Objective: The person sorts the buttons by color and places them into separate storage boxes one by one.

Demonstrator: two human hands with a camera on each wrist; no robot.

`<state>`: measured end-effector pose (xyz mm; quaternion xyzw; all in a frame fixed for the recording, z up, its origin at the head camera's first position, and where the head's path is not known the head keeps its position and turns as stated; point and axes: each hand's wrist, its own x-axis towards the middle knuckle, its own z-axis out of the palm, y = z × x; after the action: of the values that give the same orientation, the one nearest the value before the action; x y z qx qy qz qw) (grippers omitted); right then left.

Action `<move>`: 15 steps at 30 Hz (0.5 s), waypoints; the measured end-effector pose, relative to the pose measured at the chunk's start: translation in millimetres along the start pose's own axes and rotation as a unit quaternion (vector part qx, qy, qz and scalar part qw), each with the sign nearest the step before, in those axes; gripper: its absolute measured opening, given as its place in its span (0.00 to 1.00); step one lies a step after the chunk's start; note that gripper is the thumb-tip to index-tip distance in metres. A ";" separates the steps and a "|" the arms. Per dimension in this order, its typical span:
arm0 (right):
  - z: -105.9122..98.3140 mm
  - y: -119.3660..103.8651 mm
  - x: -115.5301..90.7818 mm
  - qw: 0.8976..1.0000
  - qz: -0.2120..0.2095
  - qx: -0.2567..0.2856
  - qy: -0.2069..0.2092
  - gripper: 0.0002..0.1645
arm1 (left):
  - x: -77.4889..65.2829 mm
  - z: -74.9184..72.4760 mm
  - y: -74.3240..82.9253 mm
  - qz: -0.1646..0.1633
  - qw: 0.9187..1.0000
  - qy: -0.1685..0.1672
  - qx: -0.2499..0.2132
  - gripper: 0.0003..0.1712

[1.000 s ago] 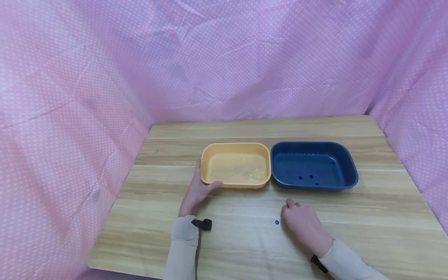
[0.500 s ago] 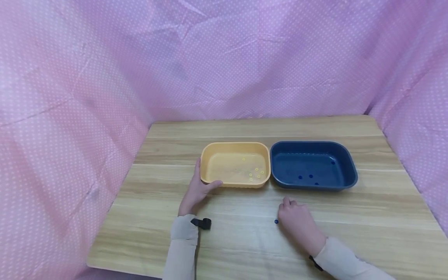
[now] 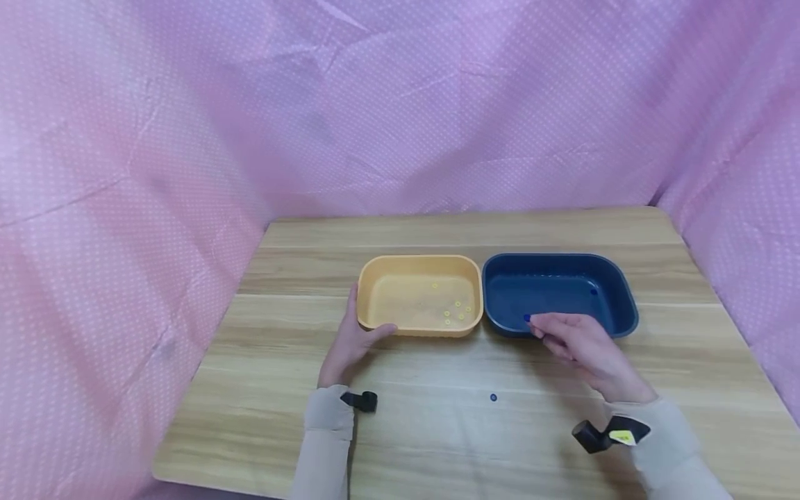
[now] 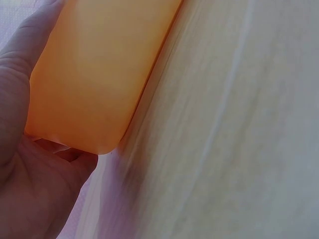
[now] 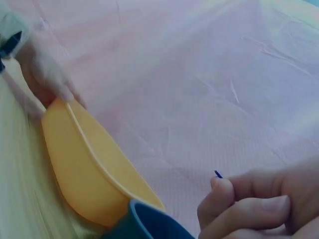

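In the head view my left hand (image 3: 351, 342) grips the near left corner of a yellow plastic bin (image 3: 420, 332), thumb on the front rim and fingers along its left end. The left wrist view shows the palm and thumb against the bin's wall (image 4: 99, 79). My right hand (image 3: 590, 354) pinches a small flat blue ring (image 3: 528, 318) between thumb and fingertip, over the near rim of a dark blue bin (image 3: 559, 258). From the right wrist the ring (image 5: 218, 174) appears edge-on above the fingertips. Another small blue ring (image 3: 494, 398) lies on the table in front of the bins.
Several small yellow rings (image 3: 458, 303) lie in the yellow bin. One blue ring (image 3: 594, 292) shows in the blue bin; my right hand covers part of its floor. The bins stand side by side on a wooden table (image 3: 425, 430), with pink dotted cloth (image 3: 400, 104) behind.
My right hand has risen from the tabletop and moved forward and right to the blue bin, with a blue ring now in its pinch. The left hand stays on the yellow bin.
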<state>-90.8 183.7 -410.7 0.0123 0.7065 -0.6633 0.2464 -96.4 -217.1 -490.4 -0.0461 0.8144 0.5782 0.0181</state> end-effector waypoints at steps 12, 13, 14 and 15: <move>-19.6 -0.8 -0.7 0.998 -0.007 0.060 -0.001 0.24 | -1.6 -2.7 7.8 0.000 1.000 -0.016 0.007 0.74; -20.1 -1.8 -0.7 0.999 -0.014 0.019 0.023 0.26 | -2.0 -2.7 8.2 -0.002 1.000 -0.014 0.010 0.74; -20.2 -2.5 -0.7 0.997 -0.031 -0.036 0.053 0.27 | -2.1 -2.8 8.2 -0.004 1.000 -0.014 0.012 0.74; -20.0 -3.2 -0.8 0.990 -0.046 -0.102 0.089 0.27 | -1.9 -2.6 7.9 -0.003 1.000 -0.013 0.014 0.74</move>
<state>-97.8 202.4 -407.5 0.0134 0.7897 -0.5944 0.1515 -95.3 -216.9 -482.0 -0.0409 0.8219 0.5673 0.0308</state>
